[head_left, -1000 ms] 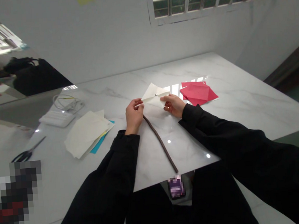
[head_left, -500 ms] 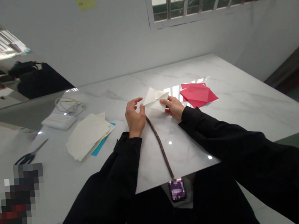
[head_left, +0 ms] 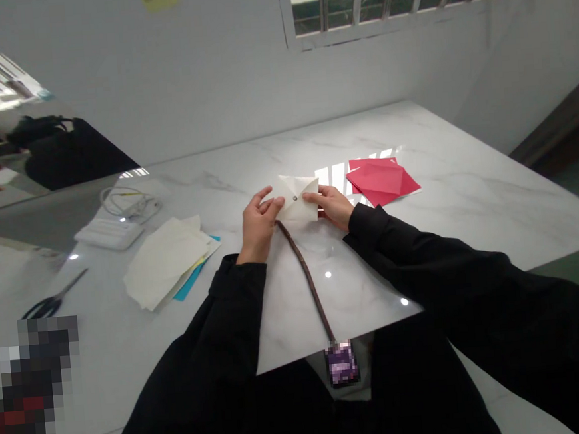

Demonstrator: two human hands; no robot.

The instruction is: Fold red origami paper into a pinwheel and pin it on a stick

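A cream paper pinwheel (head_left: 296,210) with a small round metal fastener at its centre is held just above the table. My left hand (head_left: 259,225) pinches its left edge, thumb on the paper and forefinger raised. From the other side my right hand (head_left: 333,207) grips the right edge between thumb and fingers. A brown stick (head_left: 306,272) runs from below the pinwheel near my left hand down to the table's front edge; whether it is joined to the paper is hidden.
Red paper sheets (head_left: 384,181) lie to the right. On the left are cream sheets (head_left: 163,264) over blue paper (head_left: 190,281), a white box (head_left: 110,232) with a coiled cable (head_left: 130,199), and scissors (head_left: 50,304). A blurred-out dark object (head_left: 32,384) lies at lower left.
The pinwheel has turned a little and shifted slightly left and down in view. My left thumb has moved inward onto the paper. My right hand keeps its grip.
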